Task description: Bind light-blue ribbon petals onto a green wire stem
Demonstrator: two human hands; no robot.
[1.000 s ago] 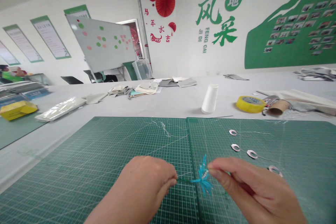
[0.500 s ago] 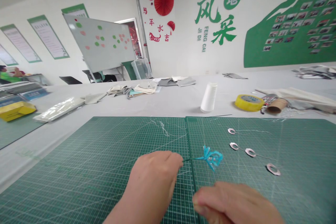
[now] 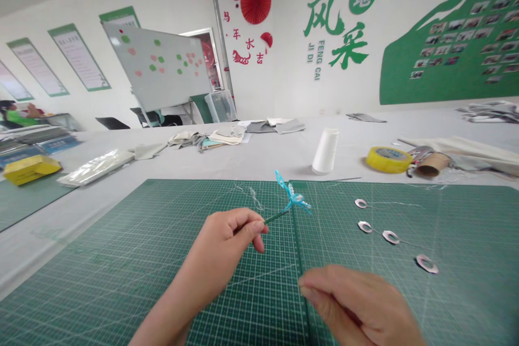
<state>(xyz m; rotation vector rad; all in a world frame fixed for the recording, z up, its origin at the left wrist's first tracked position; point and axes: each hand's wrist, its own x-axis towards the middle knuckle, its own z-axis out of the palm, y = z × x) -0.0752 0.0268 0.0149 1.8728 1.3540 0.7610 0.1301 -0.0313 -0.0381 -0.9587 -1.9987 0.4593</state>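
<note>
Between the thumb and fingers of my left hand (image 3: 233,238) is the green stem of a blue artificial flower (image 3: 295,199). The flower has open, looped petals and small pearly beads at its middle, and it points up and to the right above the cutting mat (image 3: 194,292). My right hand (image 3: 357,303) is lower and to the right, apart from the flower. Its thumb and forefinger are pinched together; what they hold, if anything, is too small to see. Right of the flower lie several pale rings, among them one ring (image 3: 427,264) close to my right hand, some with thin thread or wire.
Behind the mat stands a white thread cone (image 3: 325,151). Yellow tape (image 3: 388,159) and a cardboard tube (image 3: 433,164) lie to its right. Fabric scraps (image 3: 227,135), a clear plastic packet (image 3: 97,166) and a yellow box (image 3: 31,169) are farther left. A person in green (image 3: 18,114) sits far back.
My left hand has turned over and risen, so its thumb now shows. The flower has swung up and left, away from the mat. My right hand has shifted only slightly, still pinched.
</note>
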